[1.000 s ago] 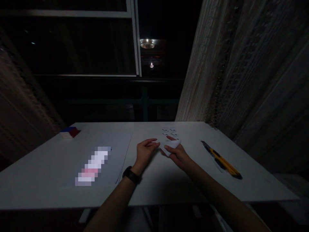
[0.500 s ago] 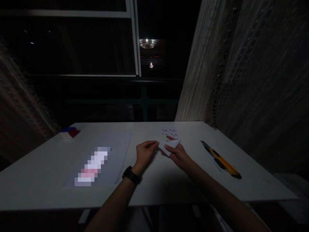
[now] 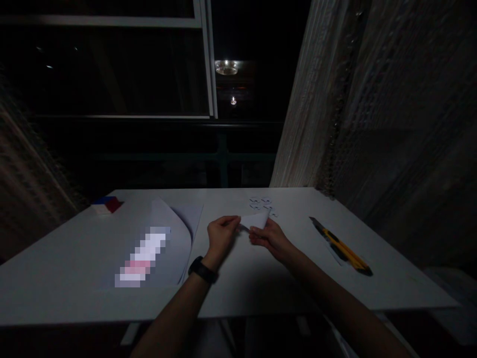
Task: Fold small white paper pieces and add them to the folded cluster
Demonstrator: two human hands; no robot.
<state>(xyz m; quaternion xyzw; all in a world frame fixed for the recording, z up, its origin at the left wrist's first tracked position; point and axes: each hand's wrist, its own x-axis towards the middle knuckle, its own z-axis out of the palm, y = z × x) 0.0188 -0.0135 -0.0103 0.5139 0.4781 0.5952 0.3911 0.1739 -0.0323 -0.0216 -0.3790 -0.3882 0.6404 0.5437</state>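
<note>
Left hand (image 3: 223, 233) and right hand (image 3: 271, 234) both on one folded piece of white paper (image 3: 257, 220), mid-scene, held up over the white table (image 3: 238, 293). Left grip: closed, thumb and fingertips pinching the paper's narrow left end. Right grip: also closed on the paper, thumb on the near side at the wider right end, other fingers bent below and behind. Paper is tilted, one corner pointing up and away at right; fold details too dim to read. Dark watch (image 3: 203, 270) on left wrist. Both forearms bare, coming in from the near edge.

Just beyond the paper, small pieces with dark marks (image 3: 261, 204) lie in a cluster near the far edge; cannot tell if printed or cut out. Left of the left hand: stack of white sheets (image 3: 175, 261) lying on the table, top sheet curling up at its far end. Blurred-out pixel patch (image 3: 141, 258) covers part of the stack, content hidden. Farther left, near the far corner, a blue, red and white block (image 3: 106, 205). Right side of table: yellow and black cutter (image 3: 343, 248) lying diagonally, blade end away from the person, thin pale strip right beside it. Behind the table: dark window (image 3: 108, 69), pale curtain (image 3: 298, 99) at right. Whole room dim.
</note>
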